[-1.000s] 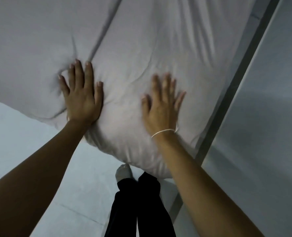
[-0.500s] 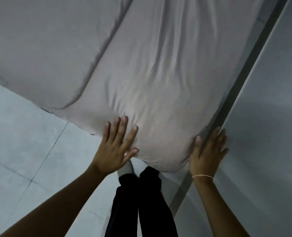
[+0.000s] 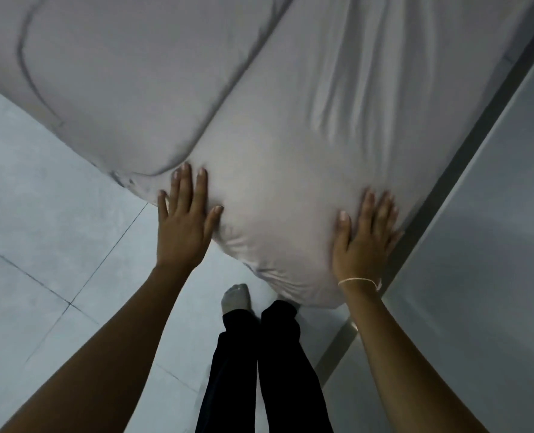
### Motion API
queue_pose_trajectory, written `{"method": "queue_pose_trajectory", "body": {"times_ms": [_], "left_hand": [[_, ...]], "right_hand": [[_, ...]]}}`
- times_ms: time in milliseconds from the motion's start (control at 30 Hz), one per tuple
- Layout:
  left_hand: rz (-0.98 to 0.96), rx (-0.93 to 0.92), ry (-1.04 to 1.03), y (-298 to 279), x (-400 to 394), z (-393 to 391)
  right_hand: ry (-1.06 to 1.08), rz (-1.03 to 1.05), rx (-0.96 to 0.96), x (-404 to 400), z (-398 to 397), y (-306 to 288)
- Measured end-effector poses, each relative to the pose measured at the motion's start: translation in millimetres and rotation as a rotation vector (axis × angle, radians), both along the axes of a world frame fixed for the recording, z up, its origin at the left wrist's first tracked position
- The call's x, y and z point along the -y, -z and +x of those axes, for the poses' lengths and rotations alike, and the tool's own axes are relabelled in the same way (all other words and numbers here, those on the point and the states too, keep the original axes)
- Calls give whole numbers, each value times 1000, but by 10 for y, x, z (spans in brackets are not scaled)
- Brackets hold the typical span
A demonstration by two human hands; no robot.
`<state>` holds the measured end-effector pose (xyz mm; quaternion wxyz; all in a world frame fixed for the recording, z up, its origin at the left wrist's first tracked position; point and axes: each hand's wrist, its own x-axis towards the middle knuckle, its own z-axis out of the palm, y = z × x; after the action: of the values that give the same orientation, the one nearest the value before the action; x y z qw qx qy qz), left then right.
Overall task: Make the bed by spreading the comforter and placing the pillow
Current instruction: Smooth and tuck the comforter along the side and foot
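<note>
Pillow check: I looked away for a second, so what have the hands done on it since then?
Both hands slid from the pillow's top down to its near end: the left hand to the corner beside the comforter, the right hand to the wall-side edge. Unchanged: both press flat, fingers straight, gripping nothing; pillow stays on the bed.

Pillow [image 3: 290, 182] cut off at the top edge, far end out of view; near end overhanging and hiding the bed corner beneath. Comforter [image 3: 118, 73] cropped at top and left. Palm of left hand [image 3: 182, 228] and of right hand [image 3: 364, 242] hidden, pressed flat against pillow. Right fingertips [image 3: 384, 198] blurred. One foot concealed under pillow; trousers [image 3: 259, 370] cut off at the bottom edge.
</note>
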<state>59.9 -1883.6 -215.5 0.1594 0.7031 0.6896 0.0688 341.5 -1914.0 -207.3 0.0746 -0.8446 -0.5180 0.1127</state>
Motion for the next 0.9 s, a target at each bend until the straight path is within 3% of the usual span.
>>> {"method": "queue_pose_trajectory", "body": {"times_ms": [200,467,700,900], "left_hand": [[-121,16,-22,-403,123,-115],[11,118,-126,-1892,128,-523],[118,159,-228,-3270,285,-1291],[170,76,-301,-3838,-12,-2035]], "right_hand": [[-7,-218,-1,272,97,-373],[-270,-330,-56,-120,-910,-1825],[-419,-231,-147,-615,-2012,-3073],[-551,-101,-145,-1082,-2737,-3582]]}}
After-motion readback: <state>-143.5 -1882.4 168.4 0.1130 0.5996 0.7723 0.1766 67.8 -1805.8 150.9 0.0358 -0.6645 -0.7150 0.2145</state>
